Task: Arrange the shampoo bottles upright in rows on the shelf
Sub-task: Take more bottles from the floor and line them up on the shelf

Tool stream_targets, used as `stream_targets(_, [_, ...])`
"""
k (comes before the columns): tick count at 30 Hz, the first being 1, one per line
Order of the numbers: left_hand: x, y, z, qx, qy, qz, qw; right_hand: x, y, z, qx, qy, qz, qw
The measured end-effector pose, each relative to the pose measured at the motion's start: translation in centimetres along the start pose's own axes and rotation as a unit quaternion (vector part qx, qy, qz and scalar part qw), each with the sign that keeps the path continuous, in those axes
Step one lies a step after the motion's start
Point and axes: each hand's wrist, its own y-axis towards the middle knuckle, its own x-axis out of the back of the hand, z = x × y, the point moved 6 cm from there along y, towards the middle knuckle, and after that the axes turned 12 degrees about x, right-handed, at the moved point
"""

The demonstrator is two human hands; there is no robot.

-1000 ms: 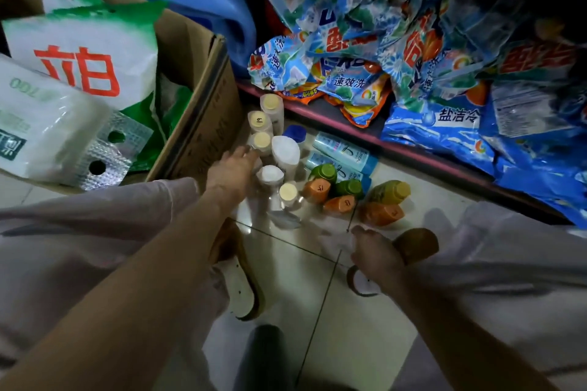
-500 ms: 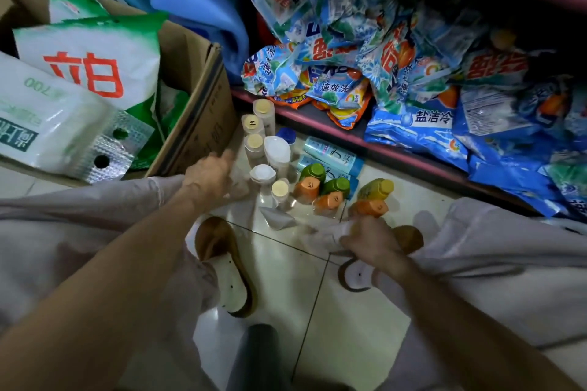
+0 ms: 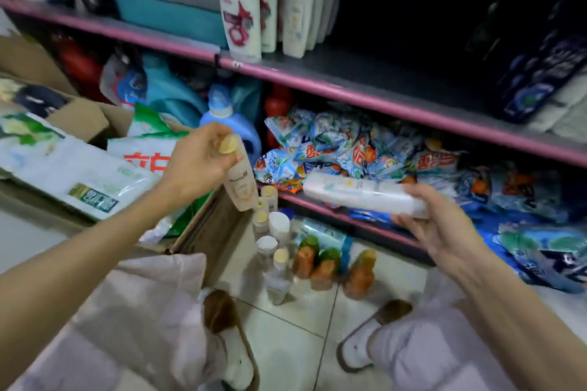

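Observation:
My left hand (image 3: 198,162) grips a cream shampoo bottle (image 3: 242,189) by its gold cap, the bottle hanging below the hand. My right hand (image 3: 435,222) holds a white shampoo bottle (image 3: 359,194) lying sideways, its far end pointing left. Both are raised in front of the lower shelf. On the pink-edged upper shelf (image 3: 349,87) several white shampoo bottles (image 3: 241,0) stand upright at the left; the dark space to their right is open. More small bottles (image 3: 273,244) stand on the tiled floor below.
A cardboard box (image 3: 95,124) with detergent bags sits at left. Blue detergent packets (image 3: 365,149) fill the lower shelf, beside a blue jug (image 3: 228,124). Orange bottles with green caps (image 3: 320,263) stand on the floor. My knees and slippers are at the bottom.
Both hands rose from the floor, each now holding a bottle. The view tilted up, bringing the upper shelf with its upright bottles into sight.

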Motion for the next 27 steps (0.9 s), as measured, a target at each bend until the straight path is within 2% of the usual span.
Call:
stream_targets(4, [2.6, 1.0, -5.3, -0.031, -0.135, -0.02, 0.99, -1.1, 1.9, 7.4, 0.011, 0.182, -0.015, 0.983])
stream_targets(6, [3.2, 1.3, -7.5, -0.042, -0.18, -0.028, 0.982, -1.9, 3.0, 9.9, 0.024, 0.231, -0.029, 0.972])
stream_targets(12, [3.0, 1.5, -12.4, -0.078, -0.213, -0.024, 0.974, -3.2, 6.1, 11.6, 0.038, 0.245, -0.098, 0.964])
stream_targets(16, [2.5, 1.5, -14.2, -0.095, -0.235, -0.007, 0.967, -3.8, 7.8, 11.4, 0.037, 0.242, -0.095, 0.965])
stream_targets(19, [2.1, 1.5, -15.0, -0.094, -0.256, 0.027, 0.962, -4.6, 8.3, 11.6, 0.049, 0.24, -0.054, 0.968])
stream_targets(22, [1.5, 1.4, -15.7, -0.101, -0.27, 0.06, 0.956, -5.5, 7.7, 10.2, 0.001, 0.171, 0.004, 0.985])
stream_targets(24, [1.2, 1.4, -16.2, -0.104, -0.287, 0.082, 0.949, -6.8, 6.0, 8.7, -0.018, 0.071, 0.095, 0.993])
stream_targets(25, [1.1, 1.3, -16.5, -0.106, -0.297, 0.093, 0.945, -7.6, 4.9, 8.2, 0.012, -0.004, 0.16, 0.987])
stream_targets(27, [0.8, 1.1, -17.2, -0.112, -0.319, 0.106, 0.935, -9.5, 2.3, 7.4, 0.119, -0.159, 0.282, 0.939])
